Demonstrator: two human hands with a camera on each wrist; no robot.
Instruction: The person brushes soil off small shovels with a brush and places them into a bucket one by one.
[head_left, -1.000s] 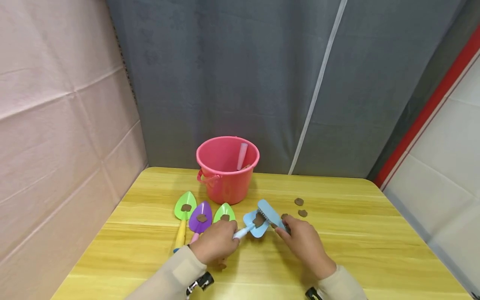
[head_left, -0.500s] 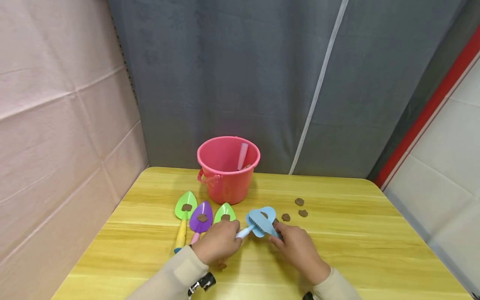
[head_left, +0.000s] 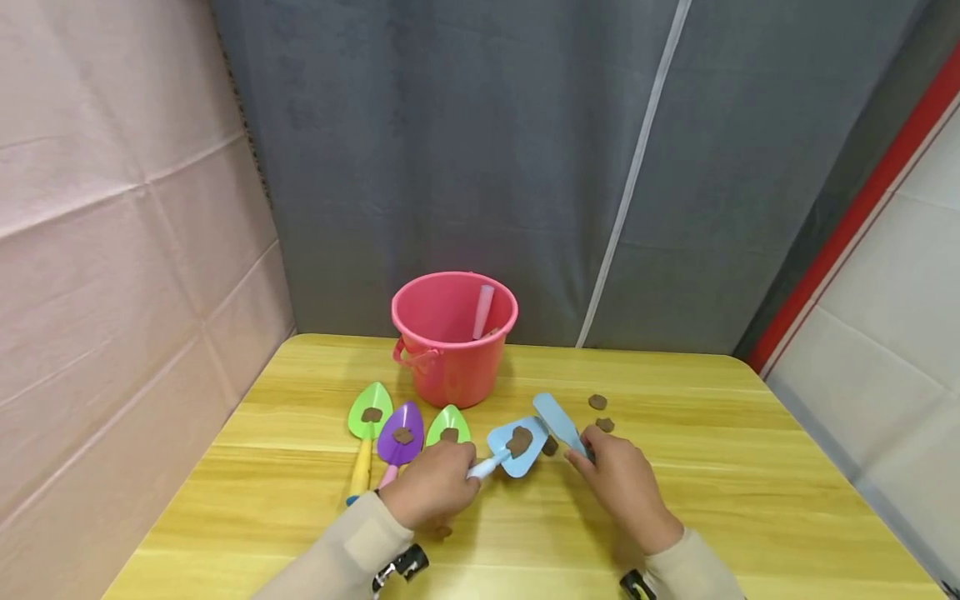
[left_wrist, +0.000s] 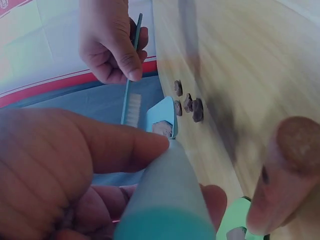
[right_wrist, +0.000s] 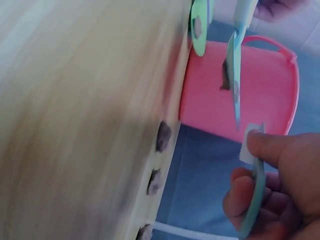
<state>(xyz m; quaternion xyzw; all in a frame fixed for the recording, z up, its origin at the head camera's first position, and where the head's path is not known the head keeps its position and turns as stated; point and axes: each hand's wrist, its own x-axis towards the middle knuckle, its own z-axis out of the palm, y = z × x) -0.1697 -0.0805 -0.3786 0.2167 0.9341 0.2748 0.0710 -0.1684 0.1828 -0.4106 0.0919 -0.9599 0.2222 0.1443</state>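
In the head view, my left hand (head_left: 435,487) grips the pale handle of a light-blue toy shovel (head_left: 525,467), tilted above the table. A brown clay-like lump (head_left: 519,441) sits on its blade. My right hand (head_left: 622,479) pinches a blue brush (head_left: 557,418) just beyond the blade's right edge; its white bristles (left_wrist: 133,109) face the blade in the left wrist view. Beside the left hand lie a green shovel with a yellow handle (head_left: 362,467), a purple shovel (head_left: 409,417) and another green shovel (head_left: 450,416), each with a brown lump on its blade.
Behind the shovels stands a pink bucket (head_left: 457,375), with a pale pink handle (head_left: 483,312) sticking up inside. Several brown lumps (head_left: 597,402) are scattered on the wooden table (head_left: 712,467) to the right. A grey curtain (head_left: 450,150) hangs at the back.
The brush swept left across the shovel's blade, covering its lump, then came back right past the blade's edge. My left hand stays nearly still; the blade has shifted slightly.
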